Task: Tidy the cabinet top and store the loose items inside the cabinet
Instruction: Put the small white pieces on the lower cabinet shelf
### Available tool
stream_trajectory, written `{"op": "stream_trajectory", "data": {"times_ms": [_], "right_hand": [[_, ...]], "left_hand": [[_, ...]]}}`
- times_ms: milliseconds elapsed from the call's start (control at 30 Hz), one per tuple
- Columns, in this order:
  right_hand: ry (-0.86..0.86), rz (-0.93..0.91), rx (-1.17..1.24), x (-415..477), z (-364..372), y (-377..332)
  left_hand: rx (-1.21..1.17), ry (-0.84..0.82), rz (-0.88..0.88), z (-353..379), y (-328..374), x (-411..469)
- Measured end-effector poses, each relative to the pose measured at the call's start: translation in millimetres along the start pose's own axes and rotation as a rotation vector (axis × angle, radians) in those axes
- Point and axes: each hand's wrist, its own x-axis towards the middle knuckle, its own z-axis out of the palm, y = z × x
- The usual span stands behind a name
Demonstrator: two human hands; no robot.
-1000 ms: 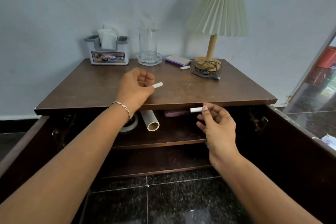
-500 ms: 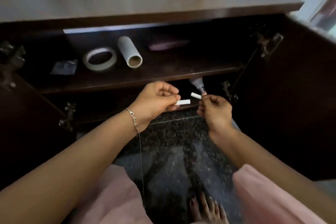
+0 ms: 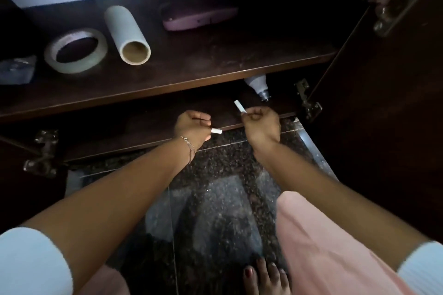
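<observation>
White sticks: two short white sticks, maybe chalk, one in each hand.
Left hand: the left hand (image 3: pixel 191 124) is curled, and its fingers (image 3: pixel 203 118) are clamped on one white stick (image 3: pixel 216 131), which pokes out to the right.
Right hand: the right hand (image 3: pixel 261 122) has its fingers (image 3: pixel 251 115) pinched on the other white stick (image 3: pixel 240 106), which points up and to the left.
Where they are: both hands are low down, at the front edge of the bottom shelf (image 3: pixel 148 117) of the open cabinet, just above the dark floor (image 3: pixel 215 175).
Upper shelf: the upper shelf (image 3: pixel 215 64) holds a tape roll (image 3: pixel 75 54), a cardboard tube (image 3: pixel 127 36) just beside it, a flat purple thing (image 3: pixel 199 18) at the back and a clear packet (image 3: pixel 15 69) at the far left.
Bottom shelf: a light bulb (image 3: pixel 257 86) lies at the right end, partly hidden under the upper shelf and near the right hand.
Doors: both doors are open, with metal hinges (image 3: pixel 42 151) showing.
Step now: I think the person is putting the two sticks away on the bottom shelf.
Next move: the hands need to reach a bit farther in, set the sticks down flat so they do not roll out, and keep clear of the bulb. Then the fingers can let go.
Left to do: I cannot see the cabinet top from here, so I cannot tell how much is left up there.
</observation>
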Motion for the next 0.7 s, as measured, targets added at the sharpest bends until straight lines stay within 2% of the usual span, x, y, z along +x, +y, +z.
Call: {"op": "stream_trajectory", "data": {"times_ms": [200, 300, 433, 700], "right_hand": [[0.077, -0.059, -0.360, 15, 24, -4], [0.135, -0.113, -0.463, 26, 23, -8], [0.184, -0.122, -0.502, 40, 18, -12], [0.198, -0.106, -0.386, 43, 14, -2]], "left_hand": [[-0.194, 0.074, -0.038, 11, 15, 44], [-0.288, 0.093, -0.075, 25, 18, 59], [-0.467, 0.027, -0.156, 37, 27, 62], [-0.501, 0.194, -0.158, 39, 25, 69]]}}
